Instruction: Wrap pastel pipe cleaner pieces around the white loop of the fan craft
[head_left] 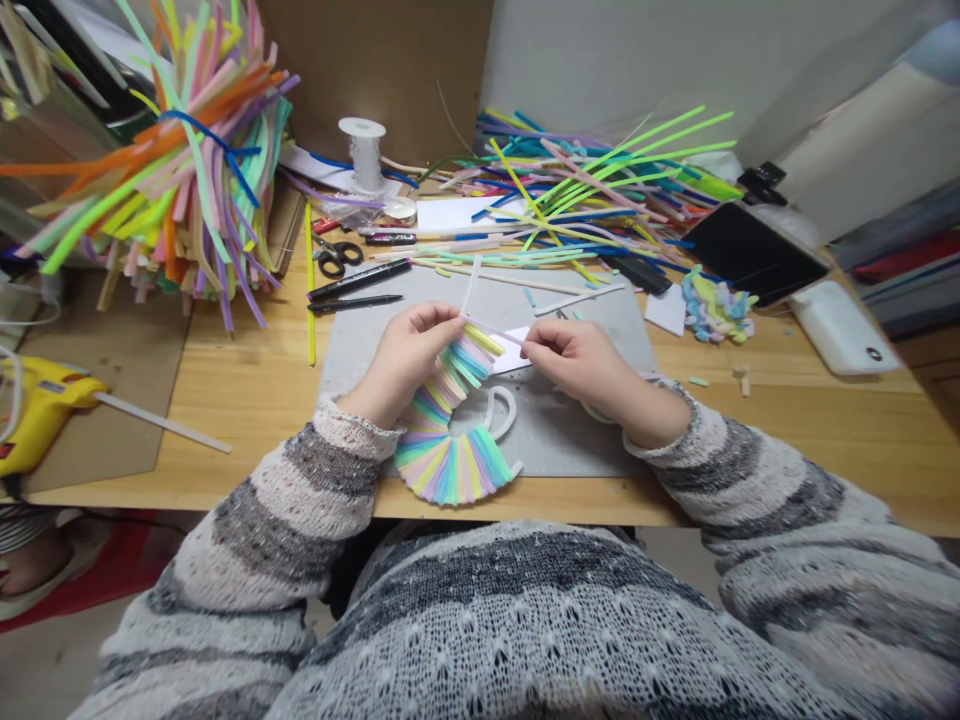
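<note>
A curved band of pastel pipe cleaner pieces hangs over the front part of the grey mat. Its upper end is pinched in my left hand, where a white stem sticks up above the fingers. A thin pale lilac pipe cleaner stretches from there to my right hand, whose closed fingers grip its other end. White stem loops curl beside the band's opening. Behind the lilac strand, a small white card lies on the mat.
Bundled pipe cleaners stand at the left, above a yellow glue gun. Scissors, pens and a wire spool lie behind the mat. Loose pipe cleaners, a phone and a white case are farther right.
</note>
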